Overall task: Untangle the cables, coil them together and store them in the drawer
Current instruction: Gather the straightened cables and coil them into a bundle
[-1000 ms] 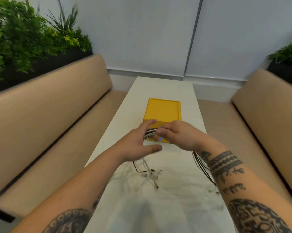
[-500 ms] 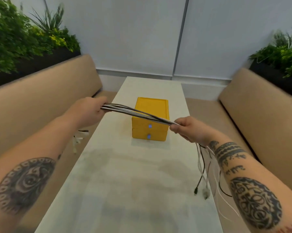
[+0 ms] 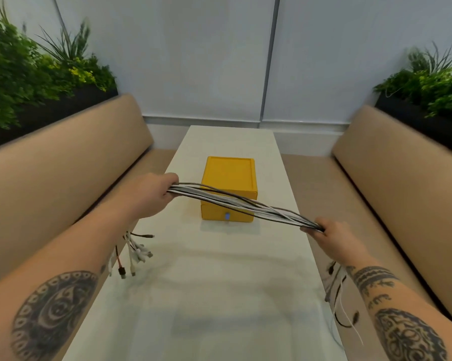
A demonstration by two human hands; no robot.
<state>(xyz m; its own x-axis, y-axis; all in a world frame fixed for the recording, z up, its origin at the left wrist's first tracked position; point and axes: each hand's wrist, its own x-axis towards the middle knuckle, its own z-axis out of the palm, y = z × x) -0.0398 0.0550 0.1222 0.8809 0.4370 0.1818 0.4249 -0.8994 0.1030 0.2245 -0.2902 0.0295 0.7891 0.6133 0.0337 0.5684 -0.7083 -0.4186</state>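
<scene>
A bundle of several white and dark cables [image 3: 240,204] stretches in the air between my two hands, in front of a yellow drawer box [image 3: 228,178]. My left hand [image 3: 152,195] grips one end of the bundle, and the plug ends [image 3: 136,254] hang loose below it. My right hand [image 3: 331,237] grips the bundle at the other side, with more loose ends [image 3: 337,290] dangling past the table's right edge. The box stands on the white table [image 3: 206,295]; both its drawers look closed, and the lower one has a small blue knob [image 3: 227,217].
Tan padded benches [image 3: 63,178] run along both sides of the narrow table. Planters with green plants [image 3: 37,74] sit behind each bench back. A pale wall closes the far end.
My hands have drawn further apart, pulling the cable bundle out longer. One second ago both hands were together at the box front with cables lying on the table.
</scene>
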